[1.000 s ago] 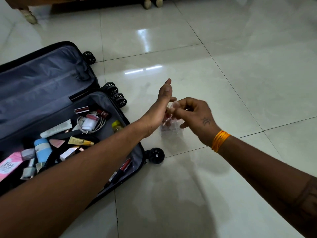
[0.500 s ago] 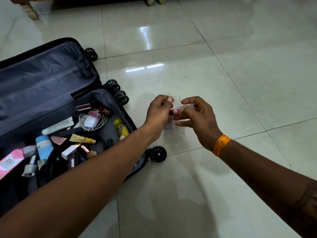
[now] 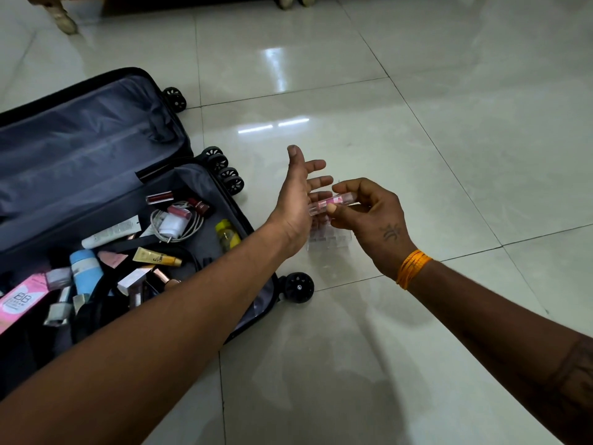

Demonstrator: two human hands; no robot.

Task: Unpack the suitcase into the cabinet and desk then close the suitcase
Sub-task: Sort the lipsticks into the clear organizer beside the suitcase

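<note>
Suitcase (image 3: pixel 96 162) is seen lying open at left; "BB" is read on a pink box (image 3: pixel 19 300) inside. Half a second ago gripping, left hand (image 3: pixel 298 200) is now spread; a pink tube (image 3: pixel 330 202) is pinched by right hand (image 3: pixel 369 213).

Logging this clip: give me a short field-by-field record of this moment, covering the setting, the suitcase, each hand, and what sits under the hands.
setting: glossy tiled floor
suitcase: open flat on the floor, still holding many cosmetics and a white charger
left hand: open, fingers spread, holding nothing
right hand: pinching a small pink tube between thumb and fingers
under the hands: clear plastic organizer on the floor, beside the suitcase
task state: unpacking unfinished, suitcase not closed
</note>
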